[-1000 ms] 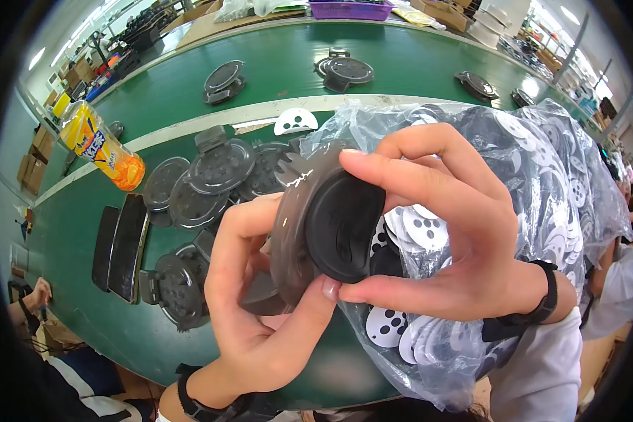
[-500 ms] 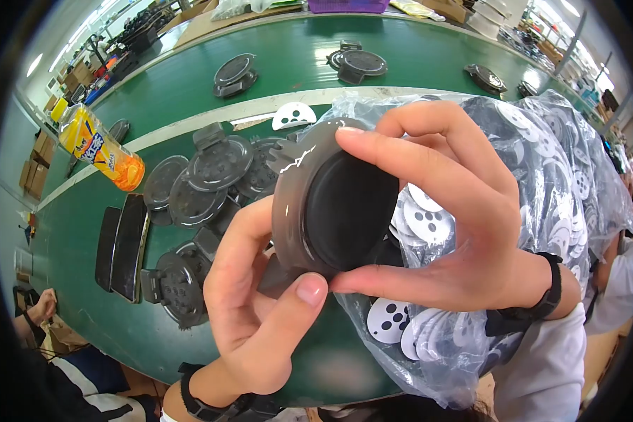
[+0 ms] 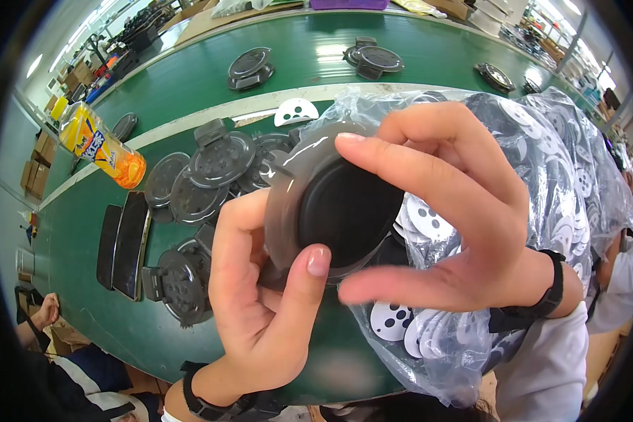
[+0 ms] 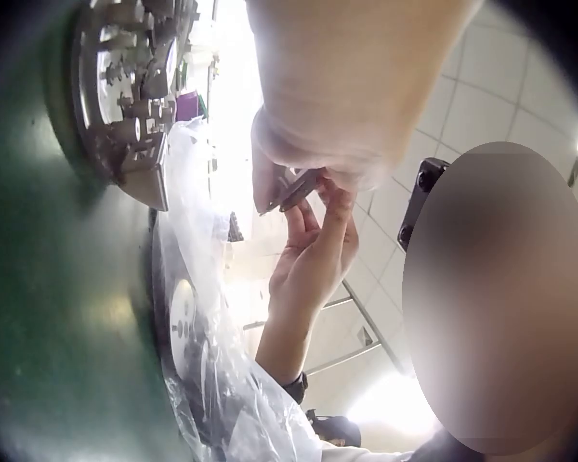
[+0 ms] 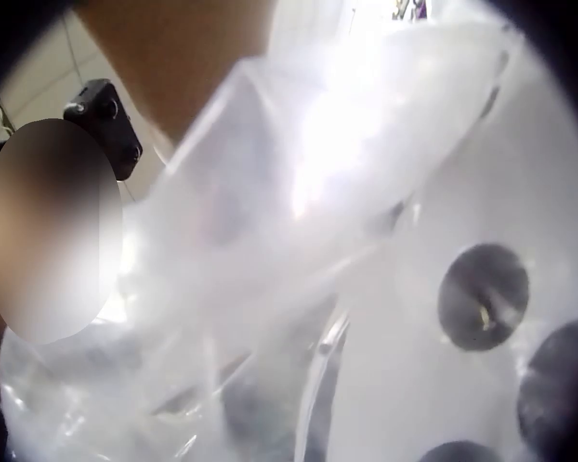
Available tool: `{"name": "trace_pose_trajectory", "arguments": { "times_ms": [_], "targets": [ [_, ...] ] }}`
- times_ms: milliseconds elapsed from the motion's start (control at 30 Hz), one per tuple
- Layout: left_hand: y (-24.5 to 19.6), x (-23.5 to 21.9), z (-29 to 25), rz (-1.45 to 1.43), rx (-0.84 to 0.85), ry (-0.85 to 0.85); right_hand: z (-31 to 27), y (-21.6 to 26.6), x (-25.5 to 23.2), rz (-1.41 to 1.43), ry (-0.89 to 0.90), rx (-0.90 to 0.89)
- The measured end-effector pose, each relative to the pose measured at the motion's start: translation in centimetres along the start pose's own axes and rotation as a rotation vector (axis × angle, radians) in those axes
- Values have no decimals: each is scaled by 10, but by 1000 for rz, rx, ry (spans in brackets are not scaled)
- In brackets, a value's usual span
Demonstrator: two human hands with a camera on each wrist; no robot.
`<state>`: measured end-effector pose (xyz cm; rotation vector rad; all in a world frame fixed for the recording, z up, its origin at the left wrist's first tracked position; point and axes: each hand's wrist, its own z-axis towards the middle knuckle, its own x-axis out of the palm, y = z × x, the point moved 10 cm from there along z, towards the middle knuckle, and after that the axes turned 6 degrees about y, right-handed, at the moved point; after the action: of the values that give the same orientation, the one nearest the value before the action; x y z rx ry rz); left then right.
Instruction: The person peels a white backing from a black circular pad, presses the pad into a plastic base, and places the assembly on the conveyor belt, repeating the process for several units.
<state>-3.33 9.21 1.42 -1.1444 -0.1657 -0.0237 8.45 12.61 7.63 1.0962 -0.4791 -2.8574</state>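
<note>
My left hand [image 3: 264,302] holds a smoky translucent round plastic cover [image 3: 285,204], its thumb over the lower front edge and its fingers curled behind. Seated inside the cover's rim is a dark disc [image 3: 344,211]. My right hand [image 3: 464,211] arches around the other side, index fingertip touching the upper rim. Its blurred thumb is held apart, below the disc. In the left wrist view the cover's thin edge [image 4: 299,190] shows between the left hand [image 4: 318,135] and right hand [image 4: 313,260]. The right wrist view shows mostly plastic film, hiding that hand's fingers.
A clear bag [image 3: 541,162] of white, dark-spotted discs lies at right. Several grey covers [image 3: 221,162] are on the green table at left, beside two dark flat slabs [image 3: 130,246] and an orange drink bottle [image 3: 102,148]. More covers [image 3: 376,60] lie on the green belt behind.
My right thumb has come away from the lower edge of the disc. The left thumb has moved up onto the front rim, and the cover has tilted a little. Covers on the belt have shifted right.
</note>
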Motion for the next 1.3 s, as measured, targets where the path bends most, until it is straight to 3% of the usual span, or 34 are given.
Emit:
{"name": "trace_pose_trajectory", "arguments": {
  "times_ms": [167,233,300,367,400,500,633,700,800,900,1033,1133,1267,1300],
  "targets": [
    [-5,-2,0,24,33,-4,6,4,-5,-164,73,-112],
    [-5,-2,-1,18,31,25,6,-20,-11,113,-8,142],
    [-4,-3,-1,11,27,53,3,-25,1,273,95,156],
    [-10,-2,2,52,80,93,-7,-38,23,712,173,387],
    [-10,-5,2,51,75,95,-8,-39,26,851,146,417],
    [-6,4,5,286,16,232,-9,-42,28,933,157,471],
    [0,4,6,123,-71,209,-12,-45,36,1137,138,545],
    [10,-4,7,50,-197,85,-21,-52,46,1180,180,757],
    [15,-5,9,15,-219,105,-27,-61,52,1178,295,862],
    [17,-9,11,-196,-253,12,-29,-55,53,1190,393,893],
    [23,-4,9,-330,-340,-10,-25,-55,54,1238,243,812],
    [22,-3,11,-161,-223,112,-27,-54,53,1165,259,806],
    [21,-4,12,-132,-221,104,-26,-47,52,1185,257,786],
    [16,-3,13,-97,-162,110,-23,-43,49,1141,246,700]
  ]
}}
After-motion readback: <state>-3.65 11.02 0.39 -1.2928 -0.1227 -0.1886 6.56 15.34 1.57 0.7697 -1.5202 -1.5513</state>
